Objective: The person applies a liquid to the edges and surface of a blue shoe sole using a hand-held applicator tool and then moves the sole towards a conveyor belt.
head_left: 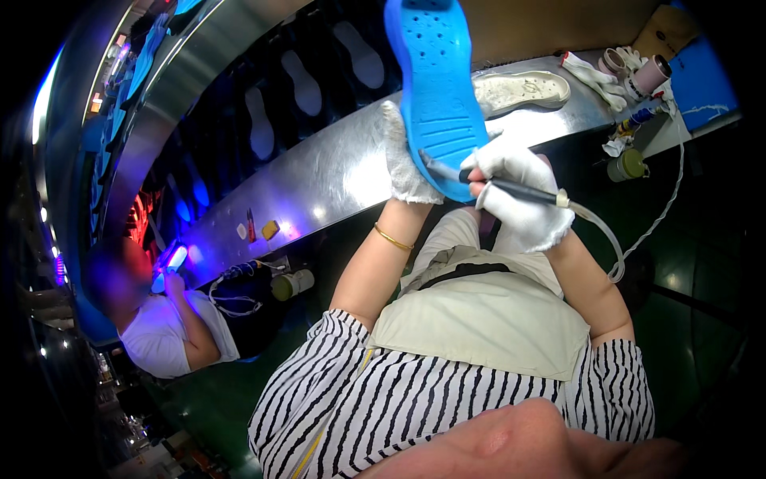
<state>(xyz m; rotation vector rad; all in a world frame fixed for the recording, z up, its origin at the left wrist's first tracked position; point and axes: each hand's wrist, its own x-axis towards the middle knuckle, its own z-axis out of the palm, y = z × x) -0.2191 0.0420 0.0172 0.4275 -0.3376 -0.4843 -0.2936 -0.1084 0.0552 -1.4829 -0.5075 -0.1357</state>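
A bright blue shoe sole (439, 96) stands tilted up over the metal bench, its face with grooves and small holes toward me. My left hand (404, 152), in a white knit glove, grips it by its lower left edge. My right hand (519, 191), also gloved with bare fingertips, is closed around a black-handled brush (511, 188). The brush's grey tip touches or nearly touches the lower part of the sole. From the handle's end a clear tube (602, 230) curves down. Behind the sole, a cream-coloured sole (527, 90) lies on the bench.
Pale soles (302, 84) lie in a row on the dark conveyor beyond the metal bench (319, 176). White gloves (594, 80), tape rolls (650, 76) and a blue bin (702, 80) are at right. A co-worker (171, 327) sits at left, near a yellow sponge (270, 229).
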